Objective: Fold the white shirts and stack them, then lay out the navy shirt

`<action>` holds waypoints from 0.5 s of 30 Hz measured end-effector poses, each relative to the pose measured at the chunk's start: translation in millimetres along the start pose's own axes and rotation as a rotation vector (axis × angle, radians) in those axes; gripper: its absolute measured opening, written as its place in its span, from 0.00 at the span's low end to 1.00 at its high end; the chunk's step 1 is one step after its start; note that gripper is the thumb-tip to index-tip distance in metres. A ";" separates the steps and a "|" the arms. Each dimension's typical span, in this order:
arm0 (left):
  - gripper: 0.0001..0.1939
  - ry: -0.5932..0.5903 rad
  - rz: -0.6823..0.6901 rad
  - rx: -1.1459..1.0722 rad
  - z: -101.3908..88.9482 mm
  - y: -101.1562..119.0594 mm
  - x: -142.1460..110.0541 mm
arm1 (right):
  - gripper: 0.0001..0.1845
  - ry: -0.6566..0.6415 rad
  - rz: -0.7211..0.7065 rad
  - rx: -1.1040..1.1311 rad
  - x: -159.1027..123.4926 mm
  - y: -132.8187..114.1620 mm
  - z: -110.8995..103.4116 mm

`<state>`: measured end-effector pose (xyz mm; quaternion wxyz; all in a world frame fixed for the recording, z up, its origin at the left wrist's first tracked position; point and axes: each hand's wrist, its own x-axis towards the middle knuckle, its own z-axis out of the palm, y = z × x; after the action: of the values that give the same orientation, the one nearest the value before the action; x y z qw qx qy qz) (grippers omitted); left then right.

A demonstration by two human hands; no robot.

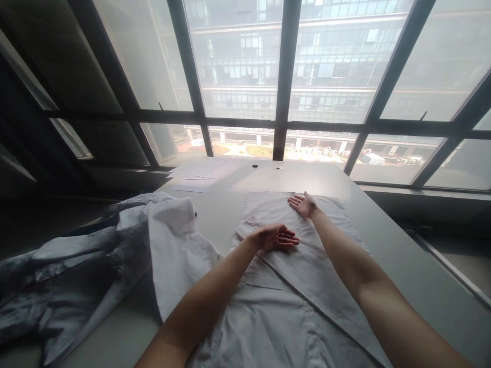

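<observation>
A white garment (307, 266) lies spread flat on the grey table (402, 255), running from the near edge toward the window. My left hand (276, 237) rests flat on its middle, fingers stretched out and pointing right. My right hand (304, 204) lies flat near the garment's far end, fingers spread and pointing left. Neither hand holds anything.
A crumpled pile of pale blue and white clothing (99, 266) covers the table's left side. Sheets of paper (199, 176) lie at the far left by the window. Two small round holes (255, 166) sit near the far edge. Large dark-framed windows (282, 102) stand behind.
</observation>
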<state>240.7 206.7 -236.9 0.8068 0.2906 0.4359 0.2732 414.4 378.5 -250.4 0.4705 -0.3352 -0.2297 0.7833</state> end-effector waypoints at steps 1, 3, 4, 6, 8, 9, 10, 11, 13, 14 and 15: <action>0.14 -0.003 -0.005 -0.008 -0.8 -0.1 0.7 | 0.32 0.026 -0.042 0.019 4.8 -2.8 -1.9; 0.15 -0.009 -0.007 -0.018 -1.3 -0.9 1.3 | 0.32 0.067 -0.123 0.057 10.6 -5.6 -5.8; 0.15 -0.008 -0.004 -0.019 -0.9 -1.4 1.0 | 0.32 0.080 -0.157 0.074 11.4 -6.0 -7.8; 0.14 0.001 0.000 -0.013 0.7 -1.9 -0.9 | 0.33 0.089 -0.203 0.096 8.5 -6.7 -11.1; 0.13 0.008 -0.005 0.003 2.3 0.0 -4.4 | 0.32 0.074 -0.219 0.102 -0.4 -9.1 -13.3; 0.14 -0.003 -0.001 0.013 2.5 2.8 -6.4 | 0.32 0.060 -0.216 0.101 -7.0 -11.3 -14.0; 0.14 -0.025 0.011 0.027 1.7 7.0 -8.4 | 0.32 0.031 -0.203 0.093 -14.8 -13.9 -14.5; 0.14 -0.052 0.030 0.042 -0.1 12.7 -10.0 | 0.32 -0.020 -0.177 0.074 -23.7 -16.7 -15.2; 0.15 -0.089 0.095 0.053 -8.4 27.9 -11.1 | 0.35 -0.175 -0.095 -0.002 -43.2 -22.2 -18.4; 0.15 -0.079 0.126 0.040 -15.1 36.7 -10.3 | 0.37 -0.262 -0.040 -0.053 -53.0 -24.6 -21.6; 0.15 -0.043 0.164 0.004 -23.4 45.7 -8.6 | 0.39 -0.338 0.021 -0.107 -62.2 -26.8 -26.2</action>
<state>207.9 237.3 -210.5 0.7904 0.3329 0.3937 0.3309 470.1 336.4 -230.7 0.3984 -0.2254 -0.3433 0.8201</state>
